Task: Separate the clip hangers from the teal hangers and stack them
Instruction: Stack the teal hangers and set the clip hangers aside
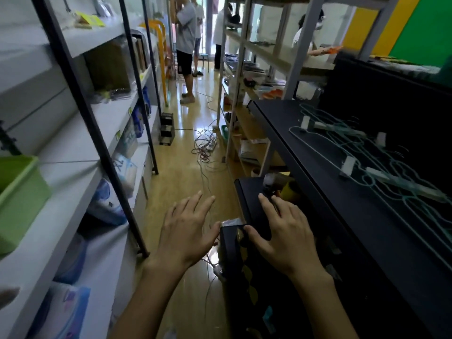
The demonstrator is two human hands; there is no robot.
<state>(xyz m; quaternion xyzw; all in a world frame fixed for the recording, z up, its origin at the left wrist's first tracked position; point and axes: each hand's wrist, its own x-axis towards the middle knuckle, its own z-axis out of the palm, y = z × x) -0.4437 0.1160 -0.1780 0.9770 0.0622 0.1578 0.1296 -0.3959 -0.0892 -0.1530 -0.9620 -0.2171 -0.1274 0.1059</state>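
A mixed pile of thin teal hangers (401, 182) lies on the black shelf (305, 152) at the right. Clip hangers (348, 166) with whitish clips and pale bars are tangled among them. My left hand (186, 231) hovers over the aisle floor with fingers straight and spread, holding nothing. Lower down, my right hand (286, 233) is held with spread fingers over the lower black shelves, its thumb at the corner of a black shelf edge (232, 238). Both hands are well below and left of the hanger pile.
White shelving (80, 152) with packaged goods and a green bin (19, 192) lines the left. Cables (205, 148) trail across the wooden aisle floor. People stand at the far end of the aisle. A grey rack (244, 77) stands beyond the black shelf.
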